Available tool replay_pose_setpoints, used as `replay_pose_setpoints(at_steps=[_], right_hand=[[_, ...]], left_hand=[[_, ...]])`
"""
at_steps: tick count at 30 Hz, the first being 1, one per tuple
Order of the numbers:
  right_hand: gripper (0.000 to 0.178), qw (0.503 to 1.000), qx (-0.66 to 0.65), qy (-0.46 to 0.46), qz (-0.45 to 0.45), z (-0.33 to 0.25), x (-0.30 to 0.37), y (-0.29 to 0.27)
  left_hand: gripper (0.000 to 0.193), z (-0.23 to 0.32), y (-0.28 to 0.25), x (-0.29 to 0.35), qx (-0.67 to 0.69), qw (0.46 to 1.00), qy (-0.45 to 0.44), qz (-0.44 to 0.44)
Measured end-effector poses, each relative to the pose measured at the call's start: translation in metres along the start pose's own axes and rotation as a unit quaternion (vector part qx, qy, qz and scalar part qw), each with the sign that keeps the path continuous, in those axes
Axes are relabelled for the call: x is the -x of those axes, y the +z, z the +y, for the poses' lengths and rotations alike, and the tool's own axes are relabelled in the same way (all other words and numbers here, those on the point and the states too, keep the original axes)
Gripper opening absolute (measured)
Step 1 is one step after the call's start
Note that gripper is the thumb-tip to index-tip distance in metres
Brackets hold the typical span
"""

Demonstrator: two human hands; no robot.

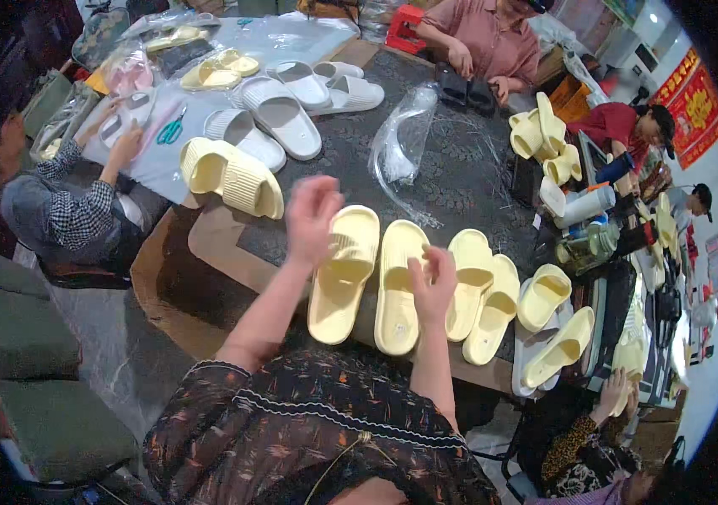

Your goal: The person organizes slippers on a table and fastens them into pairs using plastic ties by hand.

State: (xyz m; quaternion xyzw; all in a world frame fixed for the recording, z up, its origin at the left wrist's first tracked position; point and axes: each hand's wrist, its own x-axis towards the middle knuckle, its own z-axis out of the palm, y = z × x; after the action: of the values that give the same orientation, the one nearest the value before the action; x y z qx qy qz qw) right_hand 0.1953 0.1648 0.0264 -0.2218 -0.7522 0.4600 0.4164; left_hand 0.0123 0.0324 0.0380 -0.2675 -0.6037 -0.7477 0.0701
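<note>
My left hand (pixel 312 220) is raised over the toe end of a pale yellow slide slipper (pixel 342 290). Its fingers are loosely bent and somewhat blurred, with nothing visible in them. Beside that slipper lies a matching yellow slipper (pixel 398 311), sole down, with its heel toward me. Over its right edge hovers my right hand (pixel 435 284), thumb and fingers apart and no object showing between them. To the right of this hand stands another yellow pair, a slipper (pixel 462 311) and its slightly nearer mate (pixel 493 324).
More yellow slippers (pixel 241 181) and several light grey ones (pixel 283 118) lie at the left. A bundle of clear plastic strips (pixel 401 151) rests mid-table. A jar (pixel 586 246) stands at right. Teal scissors (pixel 172 130) lie near a co-worker (pixel 56 198); others sit around the table.
</note>
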Motion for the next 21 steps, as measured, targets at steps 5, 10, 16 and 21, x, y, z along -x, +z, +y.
replay_pose_setpoints(at_steps=[5, 10, 16, 21], right_hand=[[0.022, 0.984, 0.075, 0.137, -0.087, -0.004, 0.035, -0.023], [0.062, 0.922, 0.319, 0.074, -0.205, -0.021, 0.037, -0.007], [0.068, 0.893, 0.372, 0.100, -0.234, -0.015, 0.019, 0.035], [0.038, 0.906, 0.355, 0.114, -0.200, -0.010, 0.021, 0.042]], left_hand=[[0.057, -0.008, -0.093, -0.047, -0.484, 0.842, 0.085, 0.223], [0.080, -0.020, -0.128, -0.062, -0.452, 0.875, -0.161, 0.062], [0.058, -0.024, -0.128, -0.036, -0.226, 0.953, -0.184, 0.084], [0.042, 0.008, -0.115, -0.013, -0.256, 0.937, -0.212, 0.110]])
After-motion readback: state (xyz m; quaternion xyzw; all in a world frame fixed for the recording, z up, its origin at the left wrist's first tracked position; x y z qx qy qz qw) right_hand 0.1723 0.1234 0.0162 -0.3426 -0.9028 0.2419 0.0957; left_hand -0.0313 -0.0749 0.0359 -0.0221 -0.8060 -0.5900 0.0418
